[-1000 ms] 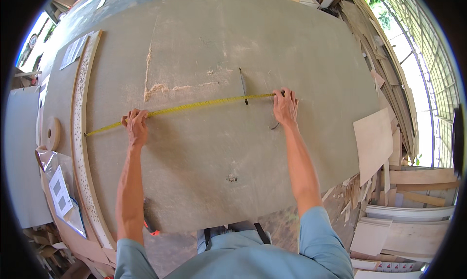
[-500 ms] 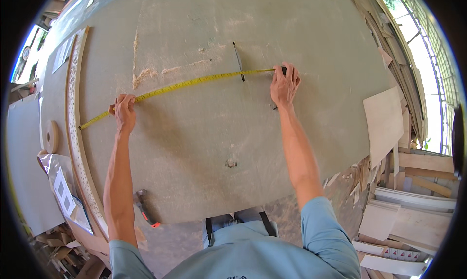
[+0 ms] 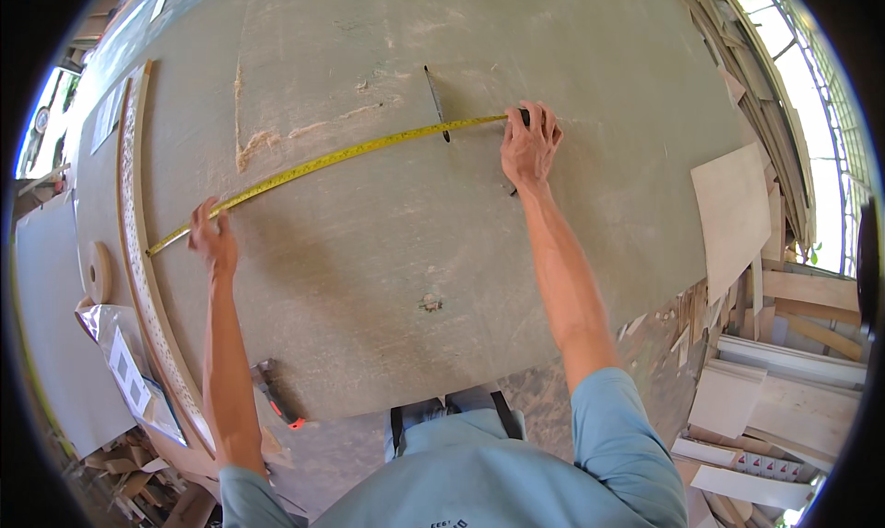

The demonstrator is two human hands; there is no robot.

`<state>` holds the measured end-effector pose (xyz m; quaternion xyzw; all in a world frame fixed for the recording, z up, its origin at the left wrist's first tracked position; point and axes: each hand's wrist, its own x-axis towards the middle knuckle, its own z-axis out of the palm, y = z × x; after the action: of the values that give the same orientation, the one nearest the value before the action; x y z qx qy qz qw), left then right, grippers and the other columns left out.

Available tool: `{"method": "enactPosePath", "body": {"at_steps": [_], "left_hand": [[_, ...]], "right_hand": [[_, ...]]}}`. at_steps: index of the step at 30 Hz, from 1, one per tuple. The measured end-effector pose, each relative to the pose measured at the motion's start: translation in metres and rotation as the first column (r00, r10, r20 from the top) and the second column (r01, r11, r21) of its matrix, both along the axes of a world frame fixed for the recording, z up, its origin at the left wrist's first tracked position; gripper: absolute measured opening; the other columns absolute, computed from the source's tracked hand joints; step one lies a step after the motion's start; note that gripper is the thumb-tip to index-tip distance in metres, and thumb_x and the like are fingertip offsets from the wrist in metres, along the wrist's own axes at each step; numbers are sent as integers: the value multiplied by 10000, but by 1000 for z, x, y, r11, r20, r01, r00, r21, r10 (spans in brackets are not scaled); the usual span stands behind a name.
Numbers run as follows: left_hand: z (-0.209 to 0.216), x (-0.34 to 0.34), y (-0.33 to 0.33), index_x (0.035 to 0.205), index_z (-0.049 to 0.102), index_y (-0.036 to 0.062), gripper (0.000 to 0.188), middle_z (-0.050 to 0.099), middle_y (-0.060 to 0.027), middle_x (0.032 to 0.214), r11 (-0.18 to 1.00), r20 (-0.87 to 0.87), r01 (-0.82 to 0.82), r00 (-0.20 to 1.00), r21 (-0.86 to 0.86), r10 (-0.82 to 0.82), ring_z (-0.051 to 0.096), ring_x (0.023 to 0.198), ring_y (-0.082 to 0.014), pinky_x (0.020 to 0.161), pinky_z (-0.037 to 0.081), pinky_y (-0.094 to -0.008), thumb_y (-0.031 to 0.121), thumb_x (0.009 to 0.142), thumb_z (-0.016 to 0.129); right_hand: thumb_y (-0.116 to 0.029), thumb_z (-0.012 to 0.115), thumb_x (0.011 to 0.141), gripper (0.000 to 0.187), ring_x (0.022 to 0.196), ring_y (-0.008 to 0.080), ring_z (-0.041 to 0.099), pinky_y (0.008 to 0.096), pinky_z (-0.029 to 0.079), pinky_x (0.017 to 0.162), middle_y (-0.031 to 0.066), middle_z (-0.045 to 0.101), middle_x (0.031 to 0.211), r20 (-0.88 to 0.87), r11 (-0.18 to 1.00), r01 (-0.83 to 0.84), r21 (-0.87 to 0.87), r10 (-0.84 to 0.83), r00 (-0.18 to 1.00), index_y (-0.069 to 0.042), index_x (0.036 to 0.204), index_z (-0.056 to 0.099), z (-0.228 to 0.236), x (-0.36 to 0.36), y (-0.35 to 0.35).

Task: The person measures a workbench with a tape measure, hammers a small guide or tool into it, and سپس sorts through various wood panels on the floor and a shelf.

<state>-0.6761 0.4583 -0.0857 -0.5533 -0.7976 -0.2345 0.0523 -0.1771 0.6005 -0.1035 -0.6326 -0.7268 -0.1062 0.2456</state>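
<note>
A yellow tape measure blade point(image 3: 346, 153) runs slantwise across the large grey-green board point(image 3: 369, 344), its end at the inner edge of a long narrow strip point(image 3: 135, 187) on the left. My right hand point(image 3: 528, 150) is closed around the dark tape measure case point(image 3: 525, 117) at the blade's right end. Close to the blade's left end, my left hand point(image 3: 215, 242) has its fingers spread at the tape; whether they touch it is hard to see. A dark pen point(image 3: 437, 104) lies on the board, its near tip just past the blade.
A dark tool with a red-orange end point(image 3: 278, 399) lies by the board's near edge. On the left are a tape roll point(image 3: 100, 272) and a plastic-wrapped packet point(image 3: 134, 371). A loose pale panel point(image 3: 733, 219) and stacked wood offcuts point(image 3: 784, 399) line the right side.
My left hand has loosened its pinch on the blade, spread its fingers and moved left and slightly nearer. My right hand still holds the case; the whole view has shifted slightly.
</note>
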Motion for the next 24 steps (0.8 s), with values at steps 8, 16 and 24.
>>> {"method": "enactPosePath", "body": {"at_steps": [8, 16, 24], "left_hand": [[1, -103, -219, 1109, 586, 53, 465, 566, -126, 1135, 795, -205, -607, 778, -1, 593, 472, 1118, -300, 956, 362, -429, 332, 756, 700], [-4, -104, -351, 1083, 554, 8, 609, 541, -158, 1078, 653, -282, -751, 651, -102, 705, 520, 999, -322, 908, 390, -439, 461, 709, 713], [-28, -137, -351, 938, 561, 3, 663, 596, -133, 899, 485, 31, -870, 484, -86, 875, 543, 861, -297, 842, 367, -489, 555, 622, 749]], "right_hand": [[-105, 587, 811, 174, 1171, 273, 395, 474, 316, 907, 50, 501, 1152, -39, 999, -10, 35, 11, 999, -148, 979, 592, 1, 5, 3], [-103, 604, 798, 191, 1170, 275, 394, 466, 316, 916, 53, 497, 1156, -34, 1000, -4, 18, 4, 999, -154, 982, 595, -1, 5, 4], [-87, 607, 783, 206, 1167, 278, 391, 465, 322, 902, 52, 488, 1158, -34, 1000, -19, 21, 20, 999, -153, 977, 588, 1, 4, 5]]}}
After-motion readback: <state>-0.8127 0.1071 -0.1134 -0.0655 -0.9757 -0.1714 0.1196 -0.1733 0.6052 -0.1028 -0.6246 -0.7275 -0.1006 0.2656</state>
